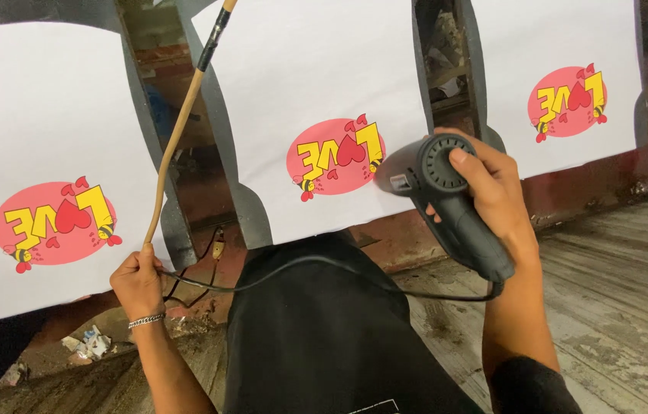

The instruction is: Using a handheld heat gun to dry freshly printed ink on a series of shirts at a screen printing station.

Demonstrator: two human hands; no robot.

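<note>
Head view: right hand (493,192) fingers clamped round heat gun (447,199) grip; left hand (138,280) fingers closed on stick (178,130).

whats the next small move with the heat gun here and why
Probably sweep the heat gun slowly leftward across the pink print. The right hand already aims its nozzle at the print's right edge on the middle white sheet, while the left hand grips the wooden stick, away from the print.
</note>
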